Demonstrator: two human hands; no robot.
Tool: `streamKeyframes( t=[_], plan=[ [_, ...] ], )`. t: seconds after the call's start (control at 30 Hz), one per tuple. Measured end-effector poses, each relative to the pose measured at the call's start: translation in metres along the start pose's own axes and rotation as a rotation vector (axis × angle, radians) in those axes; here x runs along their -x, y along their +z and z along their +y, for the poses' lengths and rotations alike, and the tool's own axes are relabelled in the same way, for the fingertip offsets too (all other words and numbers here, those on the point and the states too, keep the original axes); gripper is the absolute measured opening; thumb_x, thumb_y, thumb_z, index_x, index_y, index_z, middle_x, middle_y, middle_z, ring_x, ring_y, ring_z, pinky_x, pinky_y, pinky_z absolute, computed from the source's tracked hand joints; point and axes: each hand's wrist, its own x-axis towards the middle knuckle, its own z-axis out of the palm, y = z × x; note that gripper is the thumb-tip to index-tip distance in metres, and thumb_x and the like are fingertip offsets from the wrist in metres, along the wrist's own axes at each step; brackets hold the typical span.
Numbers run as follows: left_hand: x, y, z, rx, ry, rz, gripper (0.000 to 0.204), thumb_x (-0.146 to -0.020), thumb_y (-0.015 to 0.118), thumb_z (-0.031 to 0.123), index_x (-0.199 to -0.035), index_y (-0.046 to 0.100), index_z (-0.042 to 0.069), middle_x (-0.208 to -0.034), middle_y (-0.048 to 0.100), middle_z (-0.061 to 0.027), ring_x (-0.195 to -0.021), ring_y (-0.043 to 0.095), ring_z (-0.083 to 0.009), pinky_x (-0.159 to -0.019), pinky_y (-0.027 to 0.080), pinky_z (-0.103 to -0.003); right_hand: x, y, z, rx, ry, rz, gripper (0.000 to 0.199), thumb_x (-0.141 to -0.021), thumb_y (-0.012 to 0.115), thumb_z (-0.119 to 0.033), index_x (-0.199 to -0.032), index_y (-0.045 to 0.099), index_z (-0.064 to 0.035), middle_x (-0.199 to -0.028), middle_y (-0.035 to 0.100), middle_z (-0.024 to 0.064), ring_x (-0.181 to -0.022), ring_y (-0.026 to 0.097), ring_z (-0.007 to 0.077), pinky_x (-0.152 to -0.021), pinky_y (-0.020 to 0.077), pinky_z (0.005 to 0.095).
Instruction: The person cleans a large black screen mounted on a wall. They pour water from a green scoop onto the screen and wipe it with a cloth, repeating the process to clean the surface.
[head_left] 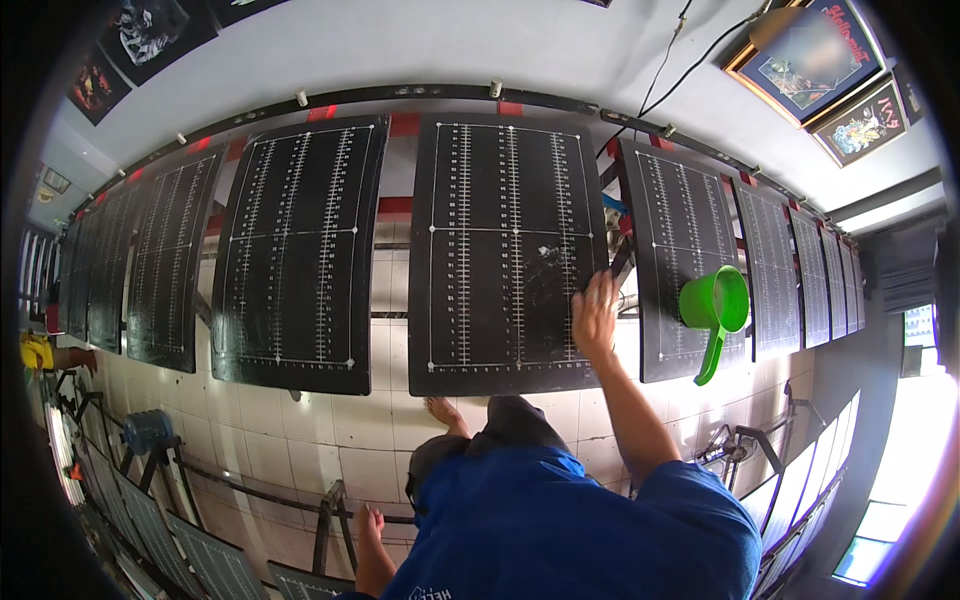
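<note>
Your right hand (594, 312) lies flat, fingers extended, on the right edge of the black ruled board (475, 300) at the frame's centre. Your left hand (370, 522) hangs at lower left; you cannot tell its grip. A green dipper (733, 299) sits right of centre on the neighbouring black board (680, 215).

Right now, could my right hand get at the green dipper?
Probably yes. Your right hand is at the right edge of the black board before you; the green dipper sits on the next board rightward, its handle toward your side. Nothing visible blocks the way between them.
</note>
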Motion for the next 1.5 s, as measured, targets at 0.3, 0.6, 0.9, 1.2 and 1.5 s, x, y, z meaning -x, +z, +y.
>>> streamKeyframes(
  t=[0.3,0.6,0.9,1.2,1.5],
  plan=[
    [0.046,0.032,0.033,-0.537,0.145,-0.179,0.034,-0.102,0.049,0.036,-0.114,0.056,0.005,-0.087,0.064,-0.0101,-0.068,0.063,-0.0218,-0.064,0.054,-0.04,-0.179,0.06,-0.174,-0.003,-0.293,-0.051,0.064,-0.102,0.047,-0.039,-0.145,0.042,0.0084,-0.156,0.033,0.0268,-0.147,0.026,0.0446,-0.121,0.0239,0.051],
    [0.071,0.108,0.042,-0.433,0.144,-0.233,0.04,-0.1,0.05,0.034,-0.121,0.056,0.0,-0.099,0.068,-0.0138,-0.078,0.068,-0.0247,-0.065,0.055,-0.037,-0.178,0.037,-0.01,0.113,-0.114,0.032,0.063,-0.103,0.043,-0.031,-0.149,0.033,0.0104,-0.157,0.03,0.0305,-0.144,0.028,0.0514,-0.119,0.0215,0.0578],
    [0.101,0.141,0.059,-0.574,0.216,-0.273,0.035,-0.102,0.052,0.032,-0.116,0.057,0.001,-0.094,0.069,-0.0116,-0.074,0.068,-0.0214,-0.059,0.054,-0.033,-0.315,0.121,-0.19,0.002,-0.281,-0.014,0.067,-0.1,0.047,-0.043,-0.149,0.04,0.0029,-0.157,0.035,0.0238,-0.147,0.028,0.0426,-0.122,0.0228,0.052],
    [0.084,0.159,0.053,-0.474,0.119,-0.215,0.037,-0.1,0.052,0.032,-0.12,0.056,0.001,-0.098,0.068,-0.0135,-0.076,0.068,-0.0222,-0.06,0.054,-0.033,-0.147,0.038,-0.232,-0.075,-0.834,-0.473,0.06,-0.101,0.045,-0.04,-0.15,0.042,-0.0066,-0.159,0.035,0.012,-0.15,0.027,0.0339,-0.122,0.0191,0.0579],
    [0.129,0.158,0.038,-0.433,0.226,-0.202,0.038,-0.101,0.053,0.032,-0.118,0.058,-0.001,-0.099,0.07,-0.0136,-0.079,0.07,-0.0217,-0.061,0.055,-0.032,-0.39,0.138,-0.238,0.058,-0.337,-0.182,0.061,-0.104,0.033,-0.036,-0.159,0.024,-0.0113,-0.166,0.025,0.0053,-0.154,0.016,0.0324,-0.121,0.0067,0.0641]
  ],
)
